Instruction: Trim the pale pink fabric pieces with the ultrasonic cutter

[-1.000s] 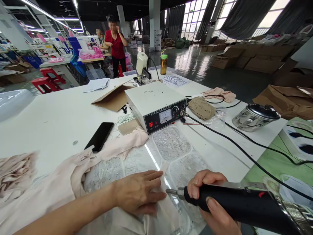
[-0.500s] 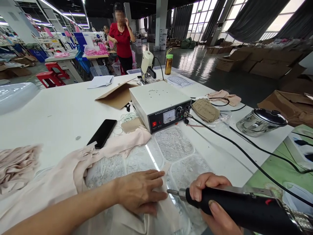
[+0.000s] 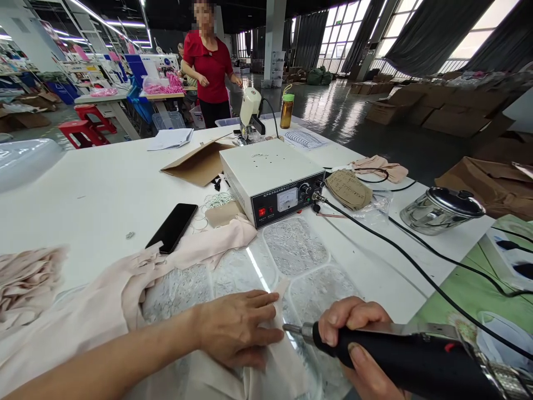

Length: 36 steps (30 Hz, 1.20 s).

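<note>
My left hand (image 3: 237, 328) lies flat with fingers stretched out, pressing pale pink fabric (image 3: 104, 311) onto the white table (image 3: 91, 194). My right hand (image 3: 358, 344) is wrapped round a black handheld tool (image 3: 400, 361); its metal tip (image 3: 293, 329) points left and sits right at my left fingertips, on the fabric edge. A black cable (image 3: 400, 255) runs from the tool to a white control box (image 3: 272, 178) with a meter and knobs. Clear trays of small transparent bits (image 3: 295, 244) lie under and beyond the fabric.
A black phone (image 3: 172, 228) lies left of the box, flat cardboard (image 3: 200, 161) behind it. A steel pot with lid (image 3: 441, 210) stands at right, an amber bottle (image 3: 286, 110) at the back. More pink fabric (image 3: 25, 283) is piled at left. A person in a red top (image 3: 210, 66) stands beyond the table.
My hands and the tool have barely moved. The person in red has lowered the raised hand and come closer to the far table edge.
</note>
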Tool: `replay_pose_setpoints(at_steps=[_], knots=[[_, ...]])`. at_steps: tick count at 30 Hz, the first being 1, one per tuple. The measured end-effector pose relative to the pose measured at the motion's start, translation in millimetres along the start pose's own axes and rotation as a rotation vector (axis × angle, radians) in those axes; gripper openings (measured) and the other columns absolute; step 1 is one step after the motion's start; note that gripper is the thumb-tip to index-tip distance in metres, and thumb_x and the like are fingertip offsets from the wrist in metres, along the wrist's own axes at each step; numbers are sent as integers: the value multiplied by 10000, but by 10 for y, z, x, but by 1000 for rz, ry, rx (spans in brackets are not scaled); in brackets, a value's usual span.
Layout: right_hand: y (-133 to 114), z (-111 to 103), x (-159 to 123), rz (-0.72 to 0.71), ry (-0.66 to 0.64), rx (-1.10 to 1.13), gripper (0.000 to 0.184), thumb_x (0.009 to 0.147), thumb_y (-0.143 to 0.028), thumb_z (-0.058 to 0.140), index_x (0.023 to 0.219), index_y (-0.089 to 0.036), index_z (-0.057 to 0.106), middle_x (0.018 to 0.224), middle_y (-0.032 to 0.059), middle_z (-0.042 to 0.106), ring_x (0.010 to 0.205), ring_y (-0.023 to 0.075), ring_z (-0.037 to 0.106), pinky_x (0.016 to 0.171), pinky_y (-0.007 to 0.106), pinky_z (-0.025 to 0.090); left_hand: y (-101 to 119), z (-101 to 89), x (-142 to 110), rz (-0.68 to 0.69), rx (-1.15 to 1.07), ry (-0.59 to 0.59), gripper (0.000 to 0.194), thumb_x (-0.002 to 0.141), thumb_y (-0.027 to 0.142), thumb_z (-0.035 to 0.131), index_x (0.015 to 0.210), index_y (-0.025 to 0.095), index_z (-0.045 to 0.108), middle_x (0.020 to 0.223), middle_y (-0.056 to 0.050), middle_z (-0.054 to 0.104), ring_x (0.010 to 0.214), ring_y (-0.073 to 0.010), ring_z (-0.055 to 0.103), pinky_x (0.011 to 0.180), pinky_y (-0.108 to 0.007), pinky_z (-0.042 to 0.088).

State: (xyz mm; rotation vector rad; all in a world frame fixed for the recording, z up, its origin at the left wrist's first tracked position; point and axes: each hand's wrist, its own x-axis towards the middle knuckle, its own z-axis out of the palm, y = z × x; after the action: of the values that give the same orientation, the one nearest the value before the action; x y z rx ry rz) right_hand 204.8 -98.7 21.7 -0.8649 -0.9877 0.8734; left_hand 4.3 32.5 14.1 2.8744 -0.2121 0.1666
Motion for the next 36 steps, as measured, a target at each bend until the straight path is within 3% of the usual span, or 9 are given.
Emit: replay_pose_setpoints(at_steps=[9, 20, 27, 36], knots=[[-3, 62, 91, -52, 73, 18, 88, 902, -334, 579, 925, -269, 524, 836, -11, 518, 616, 117, 545, 583, 311, 510, 2, 17, -6, -11, -2, -9, 443, 900, 477, 608, 1202, 153, 613, 943, -110, 610, 1120, -342, 571, 1046, -449, 425], [112, 19, 124, -72, 27, -25, 88, 909, -310, 563, 916, -259, 491, 844, -8, 514, 641, 127, 561, 594, 314, 503, -7, 28, -14, -15, -1, 2, 465, 891, 487, 608, 1216, 154, 600, 930, -108, 604, 1137, -359, 567, 996, -463, 463], [157, 40, 245, -148, 165, 4, 96, 882, -307, 576, 950, -262, 525, 846, -6, 490, 637, 129, 533, 593, 335, 521, 3, 29, -12, -8, 4, 41, 447, 892, 495, 612, 1181, 154, 614, 942, -116, 613, 1132, -344, 567, 1004, -443, 450], [256, 35, 309, -139, 178, -21, 89, 873, -273, 564, 955, -276, 533, 868, 6, 495, 663, 148, 525, 632, 364, 506, -1, 45, -20, -3, -11, 49, 426, 933, 489, 547, 1189, 153, 608, 998, -132, 627, 1163, -349, 558, 1003, -449, 452]])
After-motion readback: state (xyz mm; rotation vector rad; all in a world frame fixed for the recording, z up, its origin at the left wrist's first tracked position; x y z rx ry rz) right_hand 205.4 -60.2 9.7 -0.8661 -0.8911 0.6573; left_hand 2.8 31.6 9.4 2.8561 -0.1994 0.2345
